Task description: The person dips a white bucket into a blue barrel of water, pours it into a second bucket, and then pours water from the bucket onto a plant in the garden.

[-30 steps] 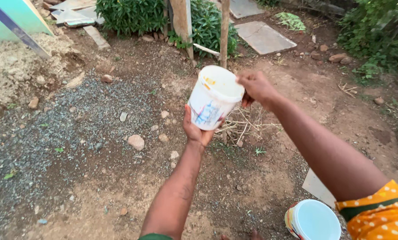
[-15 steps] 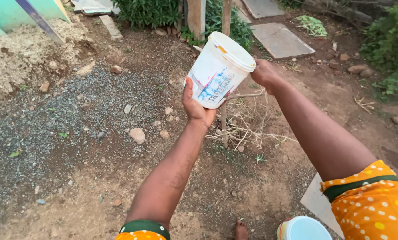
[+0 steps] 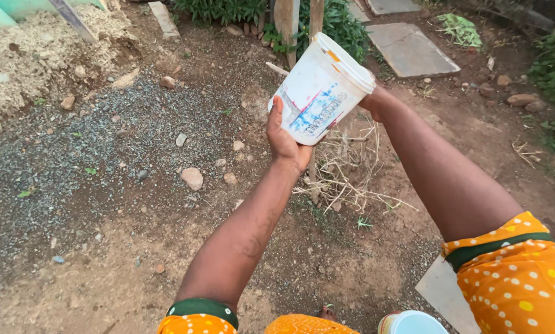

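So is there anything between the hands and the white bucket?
No. The left hand cups the white bucket from underneath, and the right hand touches it at the far side, near the rim. Nothing lies between them.

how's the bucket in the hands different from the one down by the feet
The held white bucket is lifted and tilted, gripped by the left hand at its base and the right hand at its rim; the second bucket sits low at the frame's bottom edge, untouched. The held one shows in full, with blue and red print on its side; the other is mostly cut off. Both look like white plastic tubs.
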